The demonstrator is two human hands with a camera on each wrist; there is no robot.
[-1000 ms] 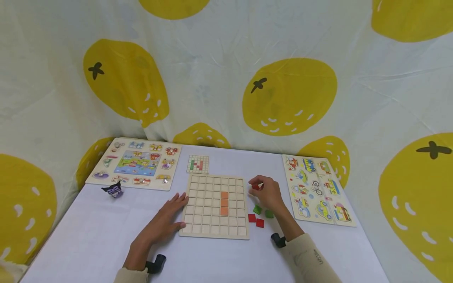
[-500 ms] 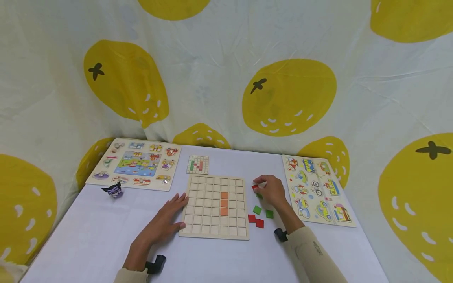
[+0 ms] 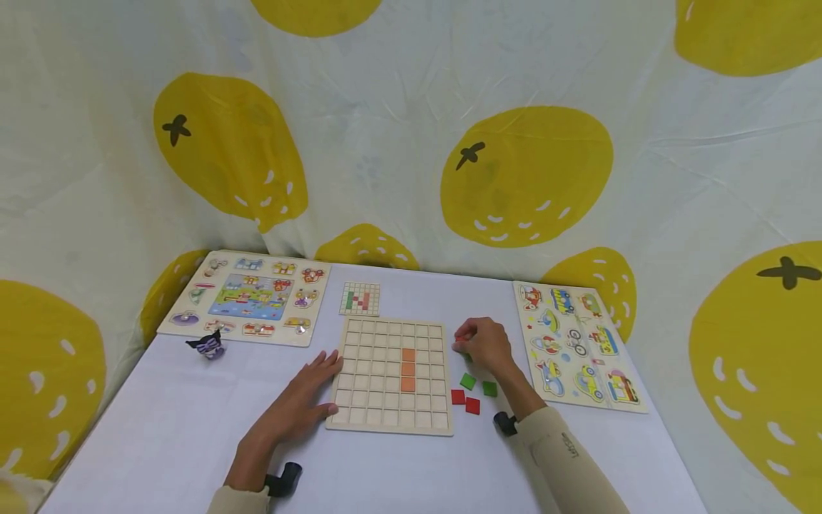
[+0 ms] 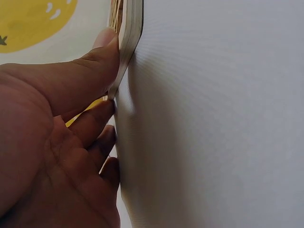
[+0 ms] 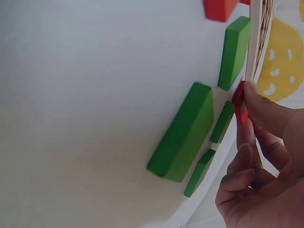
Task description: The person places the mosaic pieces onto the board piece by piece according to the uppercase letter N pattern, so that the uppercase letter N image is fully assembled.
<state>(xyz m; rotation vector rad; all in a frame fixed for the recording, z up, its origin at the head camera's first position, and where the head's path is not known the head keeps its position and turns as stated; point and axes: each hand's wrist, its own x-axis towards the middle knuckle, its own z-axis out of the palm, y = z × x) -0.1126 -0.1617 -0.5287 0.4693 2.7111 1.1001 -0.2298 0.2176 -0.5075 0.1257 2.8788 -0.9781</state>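
Note:
My left hand (image 3: pixel 295 401) lies along the left edge of a wooden grid board (image 3: pixel 389 430), its fingers extended and touching the rim. In the left wrist view the thumb (image 4: pixel 90 61) touches the board's edge. Three orange tiles (image 3: pixel 407 369) fill cells in one column of the board. To the right of the board, my right hand (image 3: pixel 486 346) pinches a red square tile (image 5: pixel 241 103) between thumb and fingers, tilted on edge. Below that hand lie green tiles (image 3: pixel 468 382) and two red tiles (image 3: pixel 458 397). Several green tiles (image 5: pixel 183 130) appear in the right wrist view.
A small pattern card (image 3: pixel 359 299) with green and red squares lies behind the board. A picture puzzle (image 3: pixel 193 325) and a small dark figurine (image 3: pixel 208 345) are at the left. Another vehicle puzzle (image 3: pixel 578 343) lies at the right. A fruit-print curtain (image 3: pixel 385 143) hangs behind.
My right hand shifted slightly right, then back left towards the board, with the red tile in its pinch throughout. My left hand and the board stayed in place.

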